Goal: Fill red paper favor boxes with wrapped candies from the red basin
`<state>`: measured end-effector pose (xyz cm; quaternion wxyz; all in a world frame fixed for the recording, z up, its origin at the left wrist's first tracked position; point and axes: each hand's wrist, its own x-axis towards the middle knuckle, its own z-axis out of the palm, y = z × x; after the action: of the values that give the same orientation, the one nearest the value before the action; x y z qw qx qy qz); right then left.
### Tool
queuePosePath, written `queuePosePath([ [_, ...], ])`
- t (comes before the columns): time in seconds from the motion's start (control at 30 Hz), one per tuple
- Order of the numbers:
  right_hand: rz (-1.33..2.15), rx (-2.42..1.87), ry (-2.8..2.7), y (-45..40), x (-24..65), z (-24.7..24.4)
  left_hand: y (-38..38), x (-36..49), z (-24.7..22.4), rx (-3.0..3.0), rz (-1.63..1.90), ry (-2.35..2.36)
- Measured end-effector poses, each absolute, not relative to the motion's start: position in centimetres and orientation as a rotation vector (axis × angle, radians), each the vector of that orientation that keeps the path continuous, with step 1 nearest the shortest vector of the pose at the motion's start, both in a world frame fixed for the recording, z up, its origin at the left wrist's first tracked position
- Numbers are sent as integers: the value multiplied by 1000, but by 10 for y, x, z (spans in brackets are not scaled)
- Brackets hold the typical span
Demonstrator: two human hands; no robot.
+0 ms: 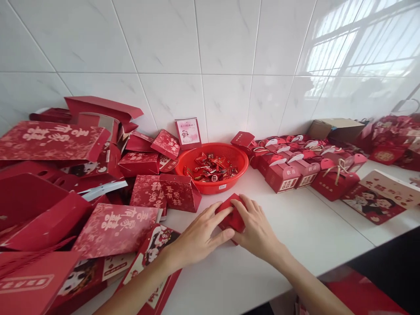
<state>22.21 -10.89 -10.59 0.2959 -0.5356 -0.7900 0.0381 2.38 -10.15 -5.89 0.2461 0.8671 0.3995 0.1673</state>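
Note:
Between my two hands a small red gift box (233,214) rests on the white table, partly hidden by my fingers. My left hand (205,232) grips its left side, with the fingers over the top and the thumb at the near side. My right hand (256,225) holds the right side, its fingertips on the top near the left ones. Just beyond the box sits a red plastic basket (234,180) with wrapped candies (215,168) in it.
Red gift boxes and bags (121,225) lie heaped at the left. Several small handled boxes (282,177) stand in rows at the right, with a cardboard box (334,130) behind. A printed bag (374,203) lies at the right edge. The tiled wall (226,109) closes off the back.

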Motion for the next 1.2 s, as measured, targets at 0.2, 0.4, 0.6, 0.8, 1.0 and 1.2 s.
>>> queuePosePath([
  [0.2, -102, -1469, -1788, -110, 327, -101, -102, 17, -54, 2359, 368, 1093],
  [0.4, -414, -1812, -1398, -95, 461, -107, -98, 10, -52, 2356, 380, 1143],
  [0.6, -302, -1744, -1522, -65, 493, -116, -96, 9, -51, 2370, 428, 1133],
  [0.8, -340, -1771, -1538, -55, 492, -124, -90, 2, -48, 2352, 437, 1172],
  [1.0, -497, -1686, -1464, -62, 446, -101, -81, -15, -27, 2260, 721, 1223],
  [1.2, -117, -904, -2010, -81, 286, -74, -72, -36, -11, 1979, 1109, 1263],
])
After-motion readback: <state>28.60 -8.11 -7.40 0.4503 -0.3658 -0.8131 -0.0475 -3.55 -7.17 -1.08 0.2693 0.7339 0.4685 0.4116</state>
